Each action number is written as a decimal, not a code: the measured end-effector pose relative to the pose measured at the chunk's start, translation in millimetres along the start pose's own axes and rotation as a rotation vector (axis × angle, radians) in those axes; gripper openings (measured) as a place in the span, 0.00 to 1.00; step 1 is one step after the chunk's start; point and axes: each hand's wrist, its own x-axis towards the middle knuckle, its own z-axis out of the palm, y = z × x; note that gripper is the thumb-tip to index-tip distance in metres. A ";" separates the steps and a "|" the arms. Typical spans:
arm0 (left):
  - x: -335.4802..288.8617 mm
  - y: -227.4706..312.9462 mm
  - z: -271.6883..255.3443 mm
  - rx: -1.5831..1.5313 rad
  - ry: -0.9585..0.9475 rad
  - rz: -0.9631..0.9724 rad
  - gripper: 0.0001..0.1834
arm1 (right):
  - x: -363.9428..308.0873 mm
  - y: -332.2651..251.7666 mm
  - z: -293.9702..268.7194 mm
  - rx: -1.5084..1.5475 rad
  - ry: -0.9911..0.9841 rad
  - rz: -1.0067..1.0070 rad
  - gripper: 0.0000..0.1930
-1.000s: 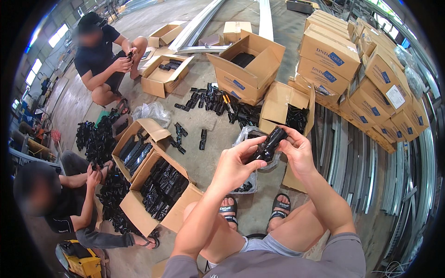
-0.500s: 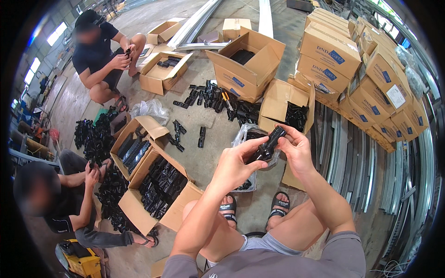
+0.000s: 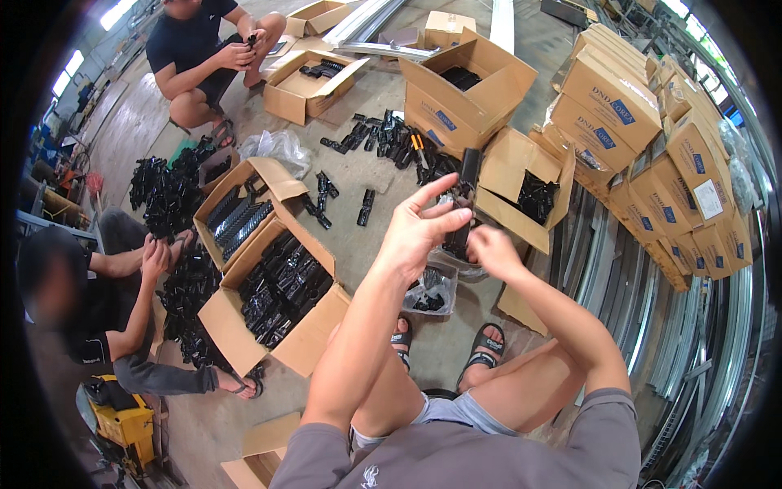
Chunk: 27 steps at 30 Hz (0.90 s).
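Note:
A black tubular plastic fitting (image 3: 470,169) stands roughly upright in front of me. My left hand (image 3: 411,236) is closed on it, thumb and fingers around its middle. Curled near the fitting's lower end is my right hand (image 3: 495,254); its fingers are smeared by motion, so I cannot tell whether they grip it. Under the hands is a clear plastic bin (image 3: 447,303) with small black parts in it. Just beyond my right hand, an open cardboard box (image 3: 509,220) holds more black parts.
To the left, an open carton (image 3: 314,346) is full of black fittings, beside a loose black pile (image 3: 191,306). Two people (image 3: 187,69) crouch or sit at the left, handling parts. A large open carton (image 3: 440,122) stands ahead. Stacked cartons (image 3: 611,106) and metal profiles (image 3: 619,285) lie right.
The fitting has turned from slanted to nearly upright in my left hand. My right hand has moved from its upper end down to its lower end. The view has shifted slightly.

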 end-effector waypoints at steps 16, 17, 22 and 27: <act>-4.6 3.5 -17.1 0.035 0.034 0.101 0.37 | 1.8 132.9 244.2 -0.758 -0.514 -0.052 0.12; -2.2 1.6 -16.2 0.027 0.045 0.116 0.37 | 6.7 128.5 244.0 -0.765 -0.513 -0.050 0.12; 6.3 -7.7 -7.6 0.038 0.044 0.155 0.35 | 12.7 117.0 246.6 -0.780 -0.512 -0.038 0.13; 5.2 -3.9 -7.2 0.043 0.051 0.135 0.35 | 12.6 112.7 239.3 -0.776 -0.514 -0.060 0.13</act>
